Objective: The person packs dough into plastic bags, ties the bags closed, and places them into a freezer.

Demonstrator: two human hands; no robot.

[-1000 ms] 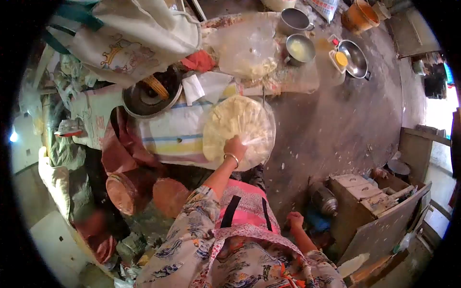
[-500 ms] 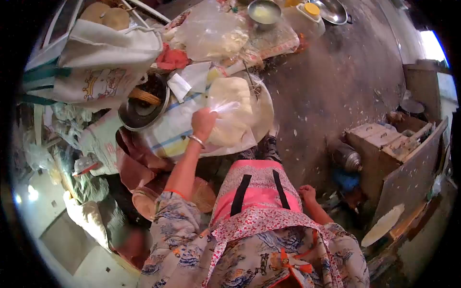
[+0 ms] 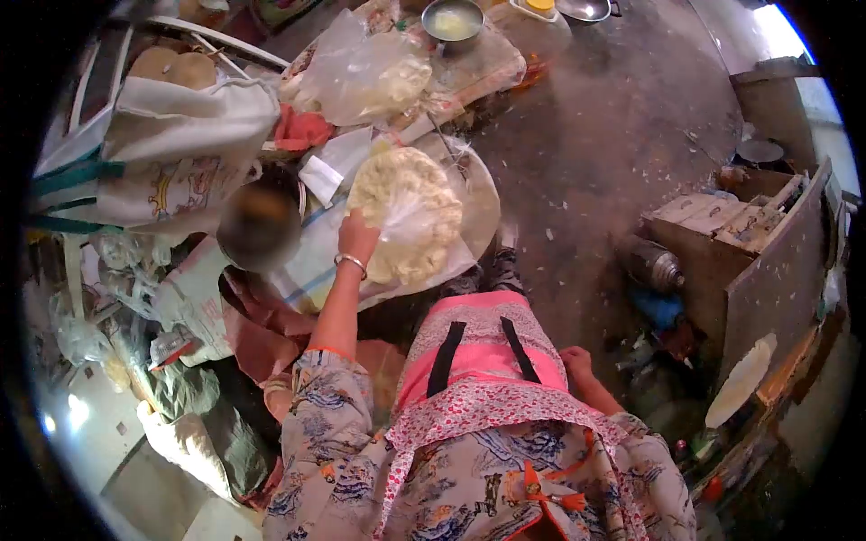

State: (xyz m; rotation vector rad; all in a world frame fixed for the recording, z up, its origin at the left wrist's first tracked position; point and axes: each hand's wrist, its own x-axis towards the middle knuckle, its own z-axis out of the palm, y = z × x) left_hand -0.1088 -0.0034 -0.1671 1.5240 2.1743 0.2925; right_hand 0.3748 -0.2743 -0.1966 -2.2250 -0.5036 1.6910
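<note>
My left hand (image 3: 359, 236), with a bracelet at the wrist, is closed on the gathered edge of a clear plastic bag (image 3: 417, 216). Inside the bag is a pale, flat, round mass. The bag lies spread over a striped cloth and partly over a round board (image 3: 483, 194), whose right side shows. A folded white paper (image 3: 321, 180) is just left of the bag. My right hand (image 3: 577, 362) hangs beside the pink apron (image 3: 487, 338), its fingers curled and nothing visible in them.
Left of the paper is a blurred dark pan (image 3: 260, 224), near a white cloth bag (image 3: 185, 140). More plastic bags (image 3: 370, 77) and a metal pot (image 3: 453, 20) are beyond. A metal flask (image 3: 657, 263) and a wooden cabinet (image 3: 767, 288) stand at right.
My left hand has pulled the plastic bag leftward, off part of the round board. The bag was folded half a second ago and now lies more spread out. The camera view has shifted.
</note>
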